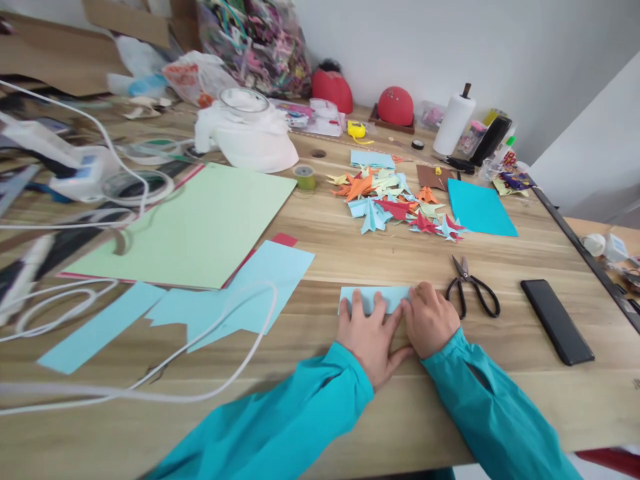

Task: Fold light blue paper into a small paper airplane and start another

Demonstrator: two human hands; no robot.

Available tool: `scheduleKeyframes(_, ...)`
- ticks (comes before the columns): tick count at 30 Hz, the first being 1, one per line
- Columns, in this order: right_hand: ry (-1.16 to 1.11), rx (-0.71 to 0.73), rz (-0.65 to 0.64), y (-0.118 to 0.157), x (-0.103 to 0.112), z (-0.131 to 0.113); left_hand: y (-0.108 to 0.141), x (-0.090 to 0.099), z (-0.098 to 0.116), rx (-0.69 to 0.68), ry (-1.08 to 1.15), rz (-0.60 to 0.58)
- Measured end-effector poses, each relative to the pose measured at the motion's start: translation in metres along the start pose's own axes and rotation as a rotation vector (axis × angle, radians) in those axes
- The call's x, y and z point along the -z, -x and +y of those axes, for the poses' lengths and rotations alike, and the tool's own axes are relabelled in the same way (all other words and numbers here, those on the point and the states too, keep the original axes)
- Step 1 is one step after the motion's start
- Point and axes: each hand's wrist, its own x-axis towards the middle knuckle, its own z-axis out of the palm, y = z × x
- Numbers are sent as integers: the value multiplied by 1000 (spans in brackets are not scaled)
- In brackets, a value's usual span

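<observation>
A narrow light-blue strip of folded paper [367,293] lies on the wooden table in front of me. My left hand [369,337] rests on it with fingers spread, the fingertips pressing the paper down. At the strip's right end, my right hand [433,320] is closed, with its thumb and curled fingers at the paper's edge. Black-handled scissors [473,288] lie just right of my right hand, blades slightly apart. Beyond the strip sits a pile of small folded paper shapes [395,203] in orange, blue, red, green and yellow.
Light-blue offcuts [235,293] and large green sheets [190,227] lie to the left, crossed by a white cable [250,373]. A black phone [556,320] is at right. Farther back are a teal sheet [483,207], a spool [305,177] and a yellow tape measure [357,130].
</observation>
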Motion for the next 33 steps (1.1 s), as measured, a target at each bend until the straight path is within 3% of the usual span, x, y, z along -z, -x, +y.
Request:
scheduleKeyframes(20, -22, -11, 46, 15, 5, -9, 2, -1, -1, -2, 1, 5)
scheduleKeyframes(33, 13, -45, -39, 20, 6, -11, 2, -1, -1, 3, 2, 6)
